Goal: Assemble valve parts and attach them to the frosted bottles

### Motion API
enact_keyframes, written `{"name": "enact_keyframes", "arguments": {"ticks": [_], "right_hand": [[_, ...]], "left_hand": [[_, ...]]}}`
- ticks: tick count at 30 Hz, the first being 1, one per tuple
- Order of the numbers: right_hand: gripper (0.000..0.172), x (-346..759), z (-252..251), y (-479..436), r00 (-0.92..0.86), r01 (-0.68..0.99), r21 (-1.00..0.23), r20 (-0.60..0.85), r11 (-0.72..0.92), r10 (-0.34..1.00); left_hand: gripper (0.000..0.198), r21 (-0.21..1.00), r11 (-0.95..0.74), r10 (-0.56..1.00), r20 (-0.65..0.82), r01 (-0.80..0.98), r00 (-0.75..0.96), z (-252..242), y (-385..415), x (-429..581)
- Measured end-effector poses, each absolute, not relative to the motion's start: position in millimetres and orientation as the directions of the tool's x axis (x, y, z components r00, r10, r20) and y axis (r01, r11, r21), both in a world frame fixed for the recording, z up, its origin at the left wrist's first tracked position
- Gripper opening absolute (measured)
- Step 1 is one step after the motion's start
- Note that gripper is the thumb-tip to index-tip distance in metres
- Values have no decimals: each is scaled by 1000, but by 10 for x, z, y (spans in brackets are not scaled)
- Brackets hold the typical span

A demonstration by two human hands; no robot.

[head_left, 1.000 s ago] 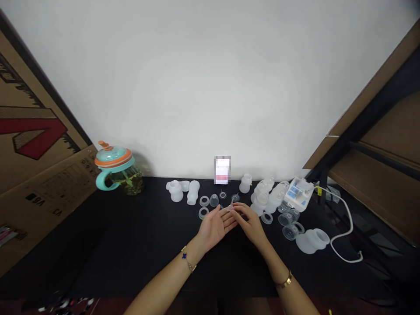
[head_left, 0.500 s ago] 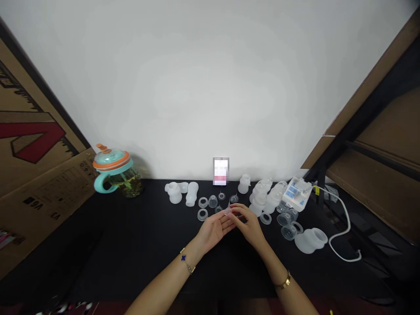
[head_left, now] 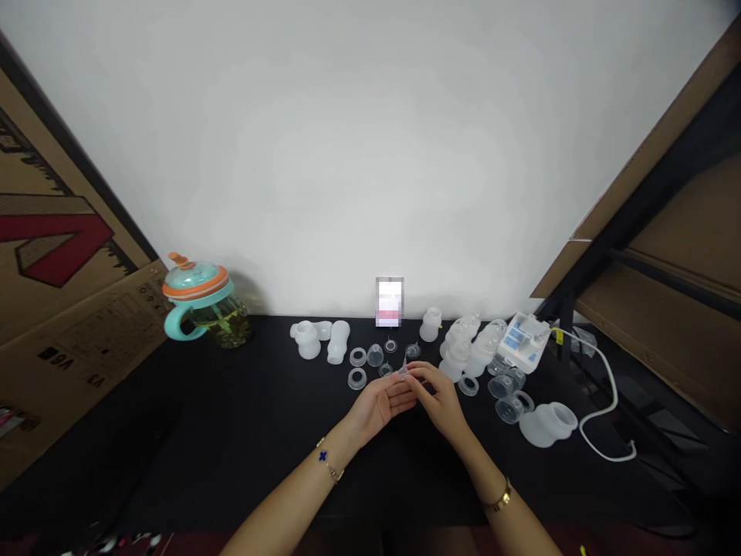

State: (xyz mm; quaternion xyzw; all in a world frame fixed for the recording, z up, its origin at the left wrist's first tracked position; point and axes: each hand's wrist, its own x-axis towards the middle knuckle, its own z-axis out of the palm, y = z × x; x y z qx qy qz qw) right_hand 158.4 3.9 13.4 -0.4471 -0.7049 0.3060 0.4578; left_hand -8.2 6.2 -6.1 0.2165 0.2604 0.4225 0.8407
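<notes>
My left hand (head_left: 375, 408), palm up, and my right hand (head_left: 441, 400) meet at the middle of the black table. Between their fingertips is a small clear bottle nipple (head_left: 404, 368), its tip pointing up. Fingers cover most of its base. Just beyond the hands lie more clear nipples (head_left: 413, 351), a clear dome cap (head_left: 375, 355) and two translucent collar rings (head_left: 357, 378). Another ring (head_left: 468, 385) sits to the right of my right hand, by a group of assembled milky baby bottles (head_left: 457, 359).
Milky bottle bodies (head_left: 308, 340) stand at back left, with another (head_left: 549, 425) lying at right. A phone (head_left: 390, 302) leans on the wall. At left is a teal-lidded jug (head_left: 200, 305); at right, a white device (head_left: 524, 342) with a white cable (head_left: 610, 378) and clear caps (head_left: 509, 409).
Both hands stay almost in place. The nipple's tip shows slightly more upright between the fingers, and the right fingers have shifted a little. Other things have not moved.
</notes>
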Motion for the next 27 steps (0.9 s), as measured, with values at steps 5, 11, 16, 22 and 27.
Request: {"name": "enact_keyframes", "arguments": {"ticks": [5,11,16,22,27], "right_hand": [[27,1578,136,41,-250,318,-850,353,420,902],[27,1608,68,74,-249,310,-852,356,423,901],[25,1592,57,66,-218,323,-845,373,427,902],[20,1565,108,40,-205,339,-838,378,428,903],[18,1560,125,33,-206,327,-844,377,426,903]], "left_hand": [[14,597,471,877,-236,-649,419,-69,64,-70],[17,608,446,886,-196,-656,421,-73,85,-79],[23,596,479,871,-228,-645,436,-41,77,-92],[24,587,505,854,-232,-633,466,-48,80,-94],[24,593,500,856,-228,-631,464,-58,82,-87]]}}
